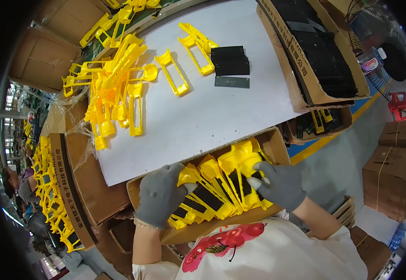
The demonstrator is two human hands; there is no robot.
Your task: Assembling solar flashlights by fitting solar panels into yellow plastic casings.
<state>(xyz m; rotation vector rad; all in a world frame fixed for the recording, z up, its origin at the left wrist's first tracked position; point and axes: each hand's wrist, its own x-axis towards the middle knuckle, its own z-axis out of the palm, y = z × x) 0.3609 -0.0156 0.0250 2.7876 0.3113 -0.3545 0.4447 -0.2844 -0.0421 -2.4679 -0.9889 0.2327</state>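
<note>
My left hand [160, 195], in a grey glove, is closed at the left end of a row of yellow plastic frames with black panels [221, 179]. Its thumb and fingers pinch the rounded end of one frame [187, 174]. On the right, my grey-gloved right hand [280, 185] has its thumb and fingers round the end of another yellow frame [249, 164]. The frames lean side by side, tilted, in an open cardboard box [277, 144] between me and the table. My palms hide part of the row's two ends.
On the white table [203, 119] lie a pile of yellow frames [114, 88], a few loose frames [172, 74] and black panels [231, 60]. A carton of black panels [322, 56] stands far right, near a fan [394, 60]. Another box of frames [68, 196] is at left.
</note>
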